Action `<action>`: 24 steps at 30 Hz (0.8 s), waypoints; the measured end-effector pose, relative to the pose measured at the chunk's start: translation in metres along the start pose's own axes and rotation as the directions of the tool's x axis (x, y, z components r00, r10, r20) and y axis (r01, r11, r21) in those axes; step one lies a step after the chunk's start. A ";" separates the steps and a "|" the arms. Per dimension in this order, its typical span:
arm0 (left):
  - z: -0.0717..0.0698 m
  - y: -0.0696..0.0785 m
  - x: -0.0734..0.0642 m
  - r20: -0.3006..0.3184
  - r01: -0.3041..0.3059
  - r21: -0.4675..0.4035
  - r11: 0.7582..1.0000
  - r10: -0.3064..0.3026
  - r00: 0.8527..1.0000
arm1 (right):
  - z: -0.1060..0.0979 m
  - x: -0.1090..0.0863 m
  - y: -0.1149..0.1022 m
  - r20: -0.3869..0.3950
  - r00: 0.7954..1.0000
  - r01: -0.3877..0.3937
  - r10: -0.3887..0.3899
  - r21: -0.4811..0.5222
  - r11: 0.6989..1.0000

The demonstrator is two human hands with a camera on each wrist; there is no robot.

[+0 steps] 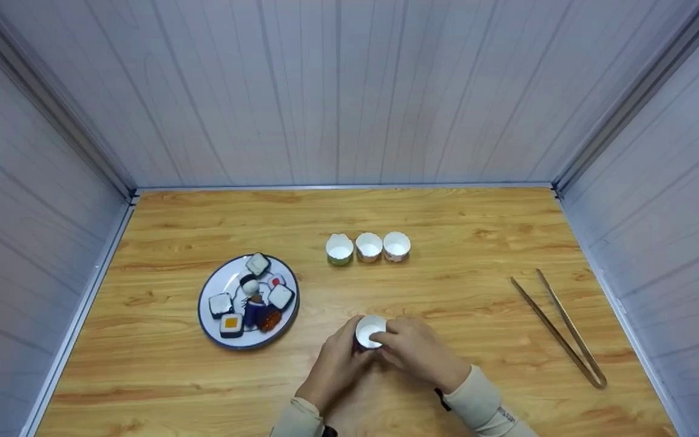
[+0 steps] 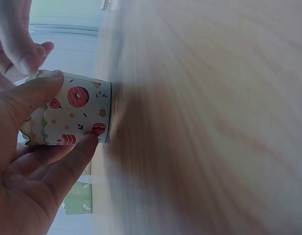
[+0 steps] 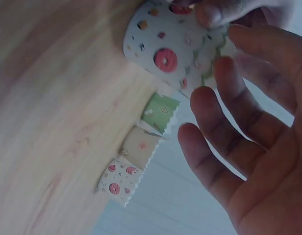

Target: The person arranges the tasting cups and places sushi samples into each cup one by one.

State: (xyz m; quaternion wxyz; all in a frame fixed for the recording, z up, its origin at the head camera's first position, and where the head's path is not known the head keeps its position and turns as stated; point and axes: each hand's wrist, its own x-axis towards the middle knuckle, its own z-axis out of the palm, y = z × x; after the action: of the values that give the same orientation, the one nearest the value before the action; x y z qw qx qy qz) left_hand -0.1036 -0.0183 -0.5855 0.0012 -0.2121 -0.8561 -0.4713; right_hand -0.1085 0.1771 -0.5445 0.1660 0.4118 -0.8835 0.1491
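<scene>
A: Hands?

B: Left hand (image 1: 338,358) grips the donut-print cup (image 1: 369,326) round its side. Right hand (image 1: 420,350) has fingertips at the rim; pinching or not, can't tell.

A: Cup's where?

B: Upright, nearer the person than the three cups (image 1: 369,247). Base contact with the table (image 1: 459,291) unclear.

A: Risks?

B: Squeeze too hard, the thin-looking wall probably creases. Right fingers snag the rim, it could bend or tip. Loose left grip, it might slip.

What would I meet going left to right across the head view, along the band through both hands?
Blue-rimmed plate → left hand → white-lined cup → right hand → metal tongs.
</scene>
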 end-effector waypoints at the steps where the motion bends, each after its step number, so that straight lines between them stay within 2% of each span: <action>1: 0.000 0.000 0.000 0.001 0.005 -0.005 1.000 -0.005 1.000 | 0.001 0.000 -0.001 0.006 1.000 -0.010 0.011 -0.020 1.000; 7: -0.001 0.000 0.001 0.027 0.058 0.002 0.998 -0.058 0.998 | 0.004 -0.002 -0.008 0.040 0.998 -0.051 0.056 -0.107 0.993; 14: -0.001 0.001 0.003 0.025 0.066 0.010 0.998 -0.066 0.997 | 0.005 -0.003 -0.012 0.067 0.994 -0.078 0.087 -0.132 0.988; 19: 0.001 0.001 0.002 0.029 0.074 0.009 0.997 -0.074 0.997 | 0.007 -0.005 -0.013 0.056 0.995 -0.081 0.088 -0.120 0.989; 24: -0.001 0.001 0.002 0.029 0.054 0.008 0.998 -0.054 0.998 | 0.009 -0.006 -0.012 0.010 0.997 -0.074 0.075 -0.128 0.989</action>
State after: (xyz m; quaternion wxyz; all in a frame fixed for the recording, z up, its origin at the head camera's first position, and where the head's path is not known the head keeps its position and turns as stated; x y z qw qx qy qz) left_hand -0.1047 -0.0178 -0.5839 -0.0232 -0.1955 -0.8632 -0.4648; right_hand -0.0969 0.1696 -0.5533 0.1797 0.3682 -0.9072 0.0955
